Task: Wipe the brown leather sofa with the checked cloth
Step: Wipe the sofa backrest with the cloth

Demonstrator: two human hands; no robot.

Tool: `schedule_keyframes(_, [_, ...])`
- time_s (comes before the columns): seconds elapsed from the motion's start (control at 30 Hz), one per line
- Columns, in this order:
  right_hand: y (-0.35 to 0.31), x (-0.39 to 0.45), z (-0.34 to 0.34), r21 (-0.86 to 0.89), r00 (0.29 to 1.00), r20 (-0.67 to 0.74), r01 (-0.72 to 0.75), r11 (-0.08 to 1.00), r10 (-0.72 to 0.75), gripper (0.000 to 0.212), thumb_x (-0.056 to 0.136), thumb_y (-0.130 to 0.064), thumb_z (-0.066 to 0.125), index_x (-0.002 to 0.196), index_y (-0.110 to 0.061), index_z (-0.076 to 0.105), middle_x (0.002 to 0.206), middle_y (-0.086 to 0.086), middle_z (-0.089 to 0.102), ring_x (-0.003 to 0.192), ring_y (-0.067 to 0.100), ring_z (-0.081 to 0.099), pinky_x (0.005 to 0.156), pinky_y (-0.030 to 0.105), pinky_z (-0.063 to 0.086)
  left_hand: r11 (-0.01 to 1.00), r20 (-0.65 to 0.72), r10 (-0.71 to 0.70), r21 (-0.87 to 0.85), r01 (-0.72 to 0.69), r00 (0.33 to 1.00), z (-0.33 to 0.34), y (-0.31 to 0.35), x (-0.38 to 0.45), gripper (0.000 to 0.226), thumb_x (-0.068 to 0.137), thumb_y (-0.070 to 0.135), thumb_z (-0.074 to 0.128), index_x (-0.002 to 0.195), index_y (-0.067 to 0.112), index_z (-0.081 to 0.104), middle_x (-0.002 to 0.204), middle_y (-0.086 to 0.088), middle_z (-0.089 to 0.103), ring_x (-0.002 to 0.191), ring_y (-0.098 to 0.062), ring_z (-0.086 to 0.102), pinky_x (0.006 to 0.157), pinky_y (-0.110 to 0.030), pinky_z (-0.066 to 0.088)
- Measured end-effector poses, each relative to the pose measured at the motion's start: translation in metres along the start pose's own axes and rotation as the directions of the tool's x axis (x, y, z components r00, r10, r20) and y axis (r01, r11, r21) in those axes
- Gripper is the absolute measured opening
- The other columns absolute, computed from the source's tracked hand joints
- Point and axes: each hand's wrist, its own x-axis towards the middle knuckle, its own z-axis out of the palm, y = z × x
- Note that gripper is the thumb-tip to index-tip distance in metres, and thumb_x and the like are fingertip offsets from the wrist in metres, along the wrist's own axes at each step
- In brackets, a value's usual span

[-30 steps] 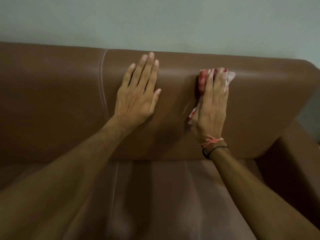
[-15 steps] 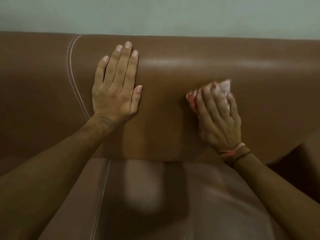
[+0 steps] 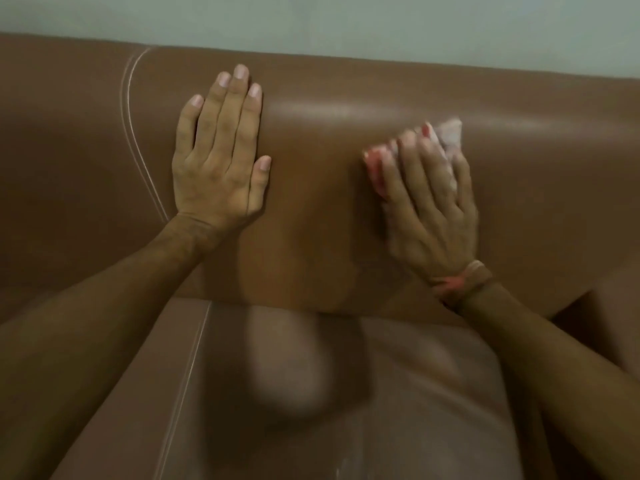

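Note:
The brown leather sofa (image 3: pixel 329 209) fills the view, its backrest facing me and its seat cushion below. My left hand (image 3: pixel 218 157) lies flat on the backrest, fingers spread and pointing up, holding nothing. My right hand (image 3: pixel 429 199) presses the red-and-white checked cloth (image 3: pixel 448 133) against the backrest to the right. The cloth shows only past the fingertips and along the thumb side; the rest is hidden under the palm. Thread bands circle my right wrist.
A pale wall (image 3: pixel 311 22) runs behind the top edge of the backrest. A stitched seam (image 3: pixel 133 116) curves down the backrest left of my left hand. The sofa's right armrest (image 3: pixel 609 323) rises at the right edge.
My right hand has slid with the cloth from the top of the backrest down and to the right. The left hand has stayed flat on the backrest; the view has shifted.

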Motion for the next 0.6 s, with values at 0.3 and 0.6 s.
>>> schedule_keyframes(0.3, [-0.059,-0.071,-0.049,0.361,0.831,0.486,0.093,0.928,-0.273,0.064,0.094,0.012,0.052,0.155,-0.007,0.049,0.164,0.011,0.046,0.155,0.026,0.039,0.127,0.049,0.037,0.996,0.193,-0.069,-0.046,0.079,0.979,-0.033,0.007,0.008,0.062,0.111,0.037,0.020,0.162,0.002,0.024,0.169,-0.020,0.030,0.159,-0.034,0.026,0.132,-0.050,0.018])
schedule_keyframes(0.6, [-0.071,-0.257,-0.215,-0.018,0.298,0.932,-0.535,0.845,0.208,0.065,0.098,-0.004,0.046,0.161,0.000,0.030,0.171,0.023,0.023,0.161,0.039,0.012,0.129,0.065,0.026,0.941,0.705,-0.054,-0.201,0.273,0.707,-0.169,0.071,-0.240,0.063,0.111,0.034,0.023,0.164,0.000,0.018,0.173,-0.020,0.016,0.162,-0.031,0.016,0.131,-0.051,0.023])
